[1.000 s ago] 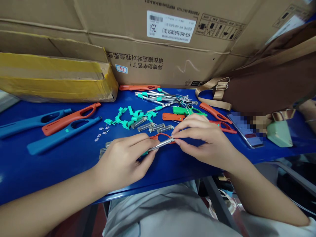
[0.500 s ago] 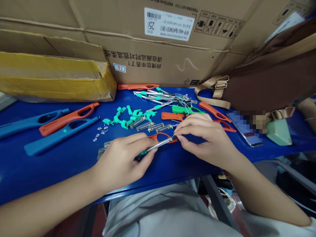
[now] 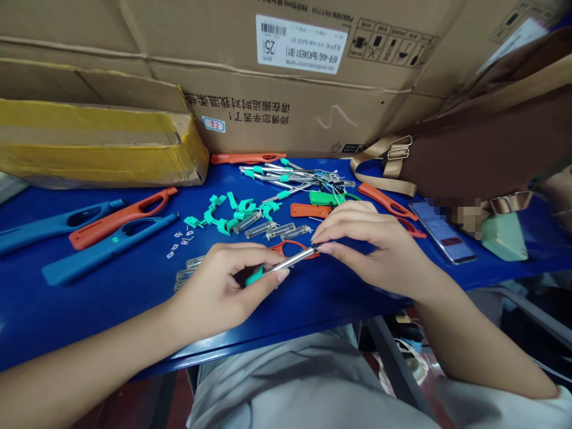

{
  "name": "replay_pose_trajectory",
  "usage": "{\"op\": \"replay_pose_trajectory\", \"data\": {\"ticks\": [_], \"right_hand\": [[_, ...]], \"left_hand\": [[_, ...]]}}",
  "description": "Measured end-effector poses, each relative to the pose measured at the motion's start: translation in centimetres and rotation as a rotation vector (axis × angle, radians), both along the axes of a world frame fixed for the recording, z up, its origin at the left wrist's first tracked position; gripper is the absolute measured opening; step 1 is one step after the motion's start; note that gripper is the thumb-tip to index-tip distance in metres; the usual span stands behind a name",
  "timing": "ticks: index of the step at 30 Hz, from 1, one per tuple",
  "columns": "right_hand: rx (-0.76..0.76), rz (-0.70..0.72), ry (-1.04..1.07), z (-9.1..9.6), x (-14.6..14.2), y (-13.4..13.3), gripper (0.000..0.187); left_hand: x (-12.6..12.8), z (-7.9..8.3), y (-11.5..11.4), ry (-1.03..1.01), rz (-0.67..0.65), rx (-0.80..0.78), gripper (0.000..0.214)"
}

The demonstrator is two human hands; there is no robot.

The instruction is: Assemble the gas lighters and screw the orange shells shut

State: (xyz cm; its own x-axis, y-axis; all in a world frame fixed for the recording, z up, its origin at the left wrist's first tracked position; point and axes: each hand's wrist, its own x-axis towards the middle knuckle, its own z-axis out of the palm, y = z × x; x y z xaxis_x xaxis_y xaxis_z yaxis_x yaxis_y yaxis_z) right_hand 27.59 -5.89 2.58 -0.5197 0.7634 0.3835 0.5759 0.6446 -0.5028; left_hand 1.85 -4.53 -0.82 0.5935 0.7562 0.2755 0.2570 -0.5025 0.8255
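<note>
My left hand (image 3: 227,280) is closed around a silver lighter tube (image 3: 292,261) with a green piece (image 3: 254,276) at its near end. The tube slants up to the right, above the blue table. At its far, dark end, the fingertips of my right hand (image 3: 370,241) pinch it. Just behind the tube lies an orange lighter shell with a loop handle (image 3: 286,248), partly covered by my hands. Clear fuel tanks (image 3: 261,230) rest behind my left hand, beside a scatter of green plastic parts (image 3: 218,217). More clear tanks (image 3: 185,274) show partly from behind that hand.
Blue and orange lighter shells (image 3: 111,247) lie at the left. Metal tubes with wires (image 3: 290,176) are piled at the back. A yellow-taped carton (image 3: 98,149), a large cardboard box (image 3: 268,83), a brown bag (image 3: 491,143) and a phone (image 3: 447,235) border the blue table (image 3: 313,304).
My left hand's grip has shifted, baring more of the green piece. The right hand still pinches the tube's dark end, its fingers slightly closer together. The view has moved a little.
</note>
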Motion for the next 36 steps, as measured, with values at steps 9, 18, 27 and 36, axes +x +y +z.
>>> {"op": "replay_pose_trajectory", "data": {"ticks": [9, 18, 27, 36], "right_hand": [[-0.014, 0.000, 0.046, 0.37, -0.26, -0.31, 0.008], [-0.036, -0.035, 0.039, 0.13, -0.30, -0.34, 0.005], [-0.062, -0.093, -0.034, 0.37, -0.07, -0.51, 0.017], [-0.032, -0.054, -0.055, 0.90, 0.36, -0.39, 0.003]], "left_hand": [[0.37, 0.40, 0.21, -0.079, -0.055, -0.356, 0.017], [0.12, 0.05, 0.09, 0.011, -0.041, -0.326, 0.020], [0.37, 0.19, 0.15, -0.009, -0.031, -0.463, 0.027], [0.05, -0.14, 0.70, -0.117, -0.243, -0.826, 0.035]]}}
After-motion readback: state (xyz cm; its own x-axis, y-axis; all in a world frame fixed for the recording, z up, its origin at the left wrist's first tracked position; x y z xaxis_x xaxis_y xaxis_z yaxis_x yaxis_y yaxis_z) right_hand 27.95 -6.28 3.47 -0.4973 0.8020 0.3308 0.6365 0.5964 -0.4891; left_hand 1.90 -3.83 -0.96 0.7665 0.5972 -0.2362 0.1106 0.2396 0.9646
